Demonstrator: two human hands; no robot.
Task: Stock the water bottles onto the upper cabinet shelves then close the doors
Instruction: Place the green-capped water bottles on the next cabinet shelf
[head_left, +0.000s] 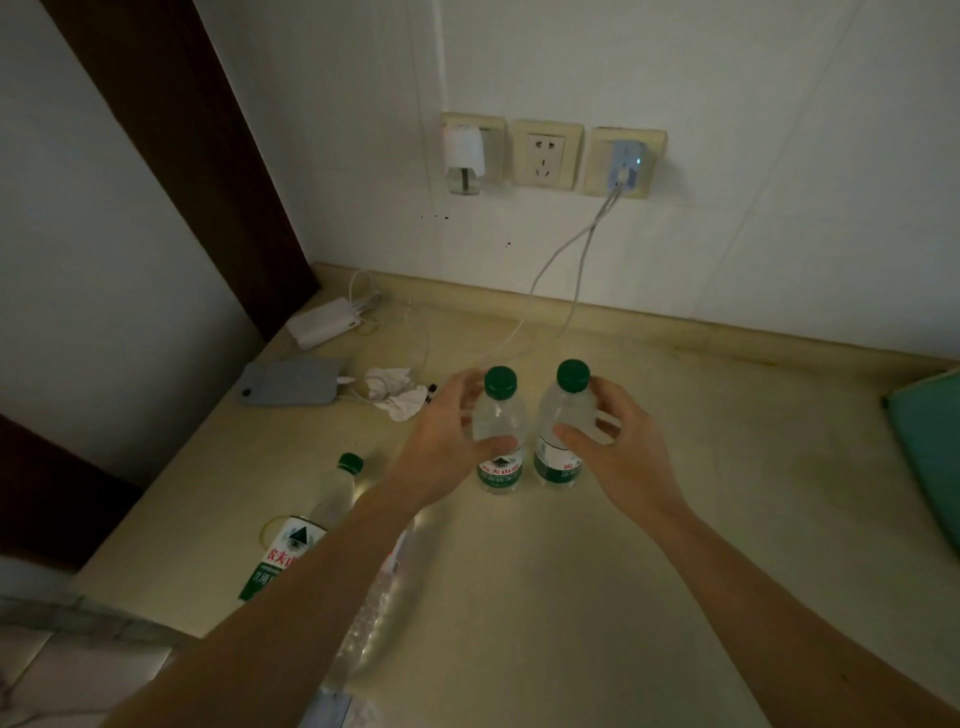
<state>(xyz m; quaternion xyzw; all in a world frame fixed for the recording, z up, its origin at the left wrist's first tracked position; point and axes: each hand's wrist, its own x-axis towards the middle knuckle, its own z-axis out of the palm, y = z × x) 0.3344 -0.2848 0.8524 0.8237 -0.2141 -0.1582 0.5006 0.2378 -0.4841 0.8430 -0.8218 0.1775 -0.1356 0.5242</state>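
Head view, nearest first: two bare forearms reach out over a beige countertop (597, 571). Under the left forearm a large bottle (306, 540) with a green cap lies on its side. Beyond it, the left hand (447, 447) curls its fingers and thumb round the left small bottle (500, 441), and the right hand (613, 441) grips the right small bottle (563, 431) the same way. Both bottles stand upright, just beside each other, green caps on. Farther left lie a crumpled tissue (397, 389), a grey phone (291, 382) and a white power bank (324, 322). On the tiled wall, three sockets (545, 154) sit in a row, and a charger (626, 163) with cables fills the rightmost.
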